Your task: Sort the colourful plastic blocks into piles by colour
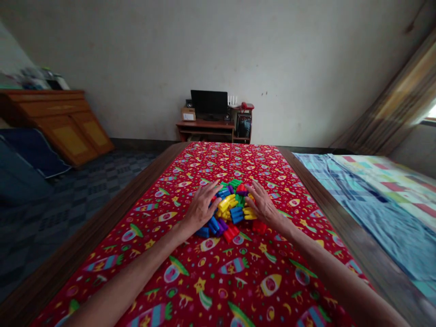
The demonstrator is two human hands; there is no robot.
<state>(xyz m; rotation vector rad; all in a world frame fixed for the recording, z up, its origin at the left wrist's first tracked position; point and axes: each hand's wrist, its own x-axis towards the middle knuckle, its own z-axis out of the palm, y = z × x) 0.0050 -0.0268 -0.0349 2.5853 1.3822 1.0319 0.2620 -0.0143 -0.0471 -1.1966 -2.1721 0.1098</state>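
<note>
A heap of plastic toy blocks (231,206) in yellow, blue, red, green and purple lies on a red cloth printed with rockets (218,272) that covers a long table. My left hand (201,206) rests flat on the heap's left side, fingers stretched out over the blocks. My right hand (260,203) lies flat on the heap's right side, fingers spread the same way. Both palms press against the pile from either side; neither hand grips a single block.
The table's wooden edges (344,227) show on both sides of the cloth. A bed with a blue and checked cover (381,195) stands at the right. A desk with a monitor (209,105) is at the far wall, a wooden cabinet (64,122) at the left.
</note>
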